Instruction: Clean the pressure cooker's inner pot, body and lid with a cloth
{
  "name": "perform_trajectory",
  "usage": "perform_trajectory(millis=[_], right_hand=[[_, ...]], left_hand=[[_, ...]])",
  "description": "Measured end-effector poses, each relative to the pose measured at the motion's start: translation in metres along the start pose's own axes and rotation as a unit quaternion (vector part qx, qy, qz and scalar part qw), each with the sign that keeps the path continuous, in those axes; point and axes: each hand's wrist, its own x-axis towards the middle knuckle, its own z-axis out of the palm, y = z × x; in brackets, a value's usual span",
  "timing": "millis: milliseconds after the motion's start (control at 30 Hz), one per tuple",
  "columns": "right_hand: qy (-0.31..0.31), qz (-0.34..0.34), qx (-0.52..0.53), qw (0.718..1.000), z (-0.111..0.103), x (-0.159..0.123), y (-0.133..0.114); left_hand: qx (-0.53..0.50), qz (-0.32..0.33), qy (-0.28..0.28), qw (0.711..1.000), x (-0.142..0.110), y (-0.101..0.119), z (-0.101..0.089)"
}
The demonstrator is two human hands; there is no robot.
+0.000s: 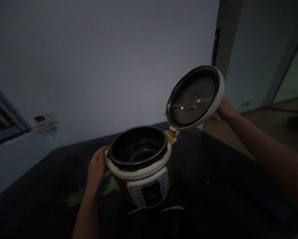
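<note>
An electric pressure cooker [119, 174] with a cream rim and a front control panel stands on the dark counter. Its lid [206, 86] is raised on a hinge at the right, the metal inner side facing me. Inside the body sits a dark inner pot [139, 151], and I see no food in it. My left hand [97, 164] grips the cooker's left side near the rim, its fingers partly hidden behind it. My right hand [223, 108] holds the lid's outer edge from the far right, with most fingers hidden behind the lid.
The black counter [196, 166] meets a pale wall [114, 66] at the back. Wall sockets [45, 122] and a window frame [7, 122] are at the left. Beyond the counter's right edge lies a wooden floor [228, 136]. A pale patch [110, 186] shows left of the cooker.
</note>
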Motion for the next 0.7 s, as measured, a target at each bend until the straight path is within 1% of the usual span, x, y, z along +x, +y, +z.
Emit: perform_trajectory(millis=[67, 167, 200, 267, 333, 433, 500, 600, 700], right_hand=[[0.008, 0.041, 0.037, 0.998, -0.008, -0.003, 0.013], [0.031, 0.074, 0.067, 0.994, -0.025, -0.026, 0.023], [0.036, 0.076, 0.066, 0.994, -0.031, -0.037, 0.023], [0.022, 0.07, 0.049, 0.996, -0.04, -0.063, 0.018], [-0.025, 0.048, 0.012, 0.998, -0.043, -0.089, 0.005], [-0.1, -0.009, 0.003, 0.995, -0.038, -0.119, -0.019], [-0.139, -0.049, 0.017, 0.989, -0.031, -0.127, -0.034], [-0.159, -0.089, 0.041, 0.982, -0.02, -0.126, -0.053], [-0.176, -0.112, 0.068, 0.976, -0.003, -0.116, -0.067]], left_hand=[[-0.002, -0.001, -0.001, 1.0, 0.0, 0.0, 0.0], [0.001, -0.003, 0.001, 1.0, 0.001, -0.001, 0.0], [0.001, -0.004, 0.002, 1.0, 0.001, -0.001, 0.0], [0.001, -0.005, 0.002, 1.0, 0.001, 0.0, 0.001], [0.008, 0.01, 0.007, 1.0, 0.001, 0.001, 0.0], [0.04, 0.044, 0.033, 0.998, -0.001, 0.003, -0.005], [0.052, 0.051, 0.05, 0.996, -0.004, 0.007, -0.011], [0.057, 0.053, 0.064, 0.995, -0.009, 0.015, -0.021], [0.057, 0.064, 0.083, 0.993, -0.012, 0.028, -0.029]])
